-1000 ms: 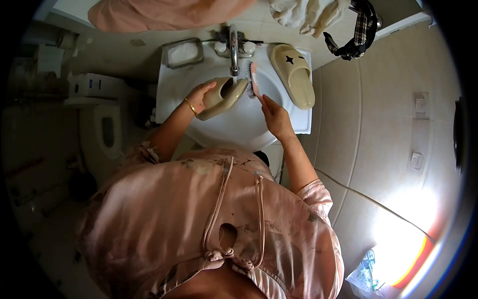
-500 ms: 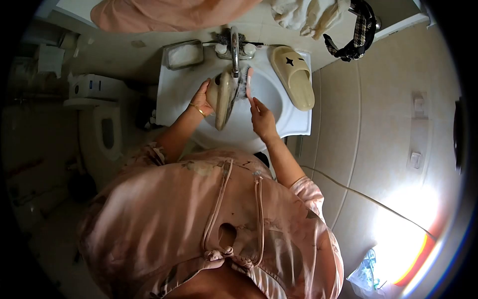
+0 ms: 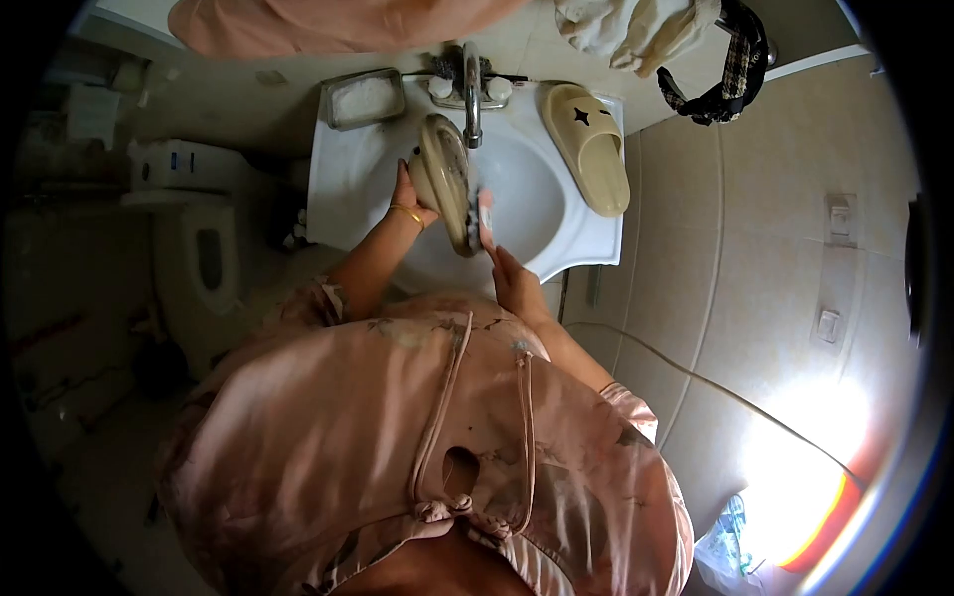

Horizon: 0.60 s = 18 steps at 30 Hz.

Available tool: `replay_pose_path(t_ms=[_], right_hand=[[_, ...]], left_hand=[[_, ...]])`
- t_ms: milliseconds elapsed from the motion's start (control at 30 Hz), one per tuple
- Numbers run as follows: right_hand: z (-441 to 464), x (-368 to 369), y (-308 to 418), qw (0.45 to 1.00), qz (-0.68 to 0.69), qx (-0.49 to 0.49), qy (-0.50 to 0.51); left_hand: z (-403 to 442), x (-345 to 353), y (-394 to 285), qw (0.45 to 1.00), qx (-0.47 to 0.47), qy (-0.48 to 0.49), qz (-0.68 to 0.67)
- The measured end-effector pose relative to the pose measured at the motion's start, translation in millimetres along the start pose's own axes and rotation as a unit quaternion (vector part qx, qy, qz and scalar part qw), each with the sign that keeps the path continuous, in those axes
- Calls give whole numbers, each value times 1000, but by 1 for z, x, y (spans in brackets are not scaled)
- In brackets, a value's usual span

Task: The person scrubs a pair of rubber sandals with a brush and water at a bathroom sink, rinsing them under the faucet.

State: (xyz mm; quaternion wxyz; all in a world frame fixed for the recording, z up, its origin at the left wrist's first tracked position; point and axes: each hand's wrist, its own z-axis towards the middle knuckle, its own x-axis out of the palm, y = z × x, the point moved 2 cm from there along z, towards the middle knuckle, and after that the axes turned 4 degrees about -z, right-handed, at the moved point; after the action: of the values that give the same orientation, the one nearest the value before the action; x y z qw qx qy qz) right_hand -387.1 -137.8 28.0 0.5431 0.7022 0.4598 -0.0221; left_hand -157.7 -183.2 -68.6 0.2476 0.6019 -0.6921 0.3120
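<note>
My left hand [image 3: 409, 196] grips a beige slipper [image 3: 445, 184] from its left side and holds it on edge over the white sink [image 3: 542, 238], the sole facing right. A gold bracelet circles that wrist. In my right hand [image 3: 517, 283] is a pink scrub brush [image 3: 485, 214], held by its handle. The bristles press against the lower end of the slipper's sole. A second beige slipper [image 3: 593, 159], with a dark star-shaped cutout, rests on the right rim of the sink. Above the bowl stands the chrome faucet [image 3: 472, 99].
A rectangular soap dish [image 3: 365, 99] sits on the sink's back left corner. Cloth [image 3: 636, 35] and a plaid headband [image 3: 730, 74] hang at the upper right. A toilet [image 3: 209, 258] stands to the left, a tiled wall to the right, with a bright light [image 3: 805, 477] low down.
The brush has moved down and toward me, from beside the faucet to the near end of the sole. The slipper has turned slightly, its top end leaning left.
</note>
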Motion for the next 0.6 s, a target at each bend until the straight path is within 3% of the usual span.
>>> replay_pose_path(t_ms=[133,167,267,300,400,433,533,600], right_hand=[[24,-7,19,999,-16,-7,-47],[27,-6,14,998,-26,-16,-56],[35,7,-16,996,-25,-29,-79],[37,10,-23,995,-19,-30,-88],[38,12,-8,997,34,-42,-58],[36,13,-8,998,14,-40,-55],[25,13,-6,998,-55,-26,-27],[5,-2,-7,993,-114,5,10]], left_hand=[[16,9,11,997,52,-61,13],[22,3,11,997,58,-24,54],[6,-18,24,936,23,-131,325],[-4,-23,33,873,13,-84,480],[-20,-38,55,809,63,98,576],[-18,-37,53,847,65,126,512],[-16,-29,48,951,-156,83,254],[-17,-26,49,955,-140,21,260]])
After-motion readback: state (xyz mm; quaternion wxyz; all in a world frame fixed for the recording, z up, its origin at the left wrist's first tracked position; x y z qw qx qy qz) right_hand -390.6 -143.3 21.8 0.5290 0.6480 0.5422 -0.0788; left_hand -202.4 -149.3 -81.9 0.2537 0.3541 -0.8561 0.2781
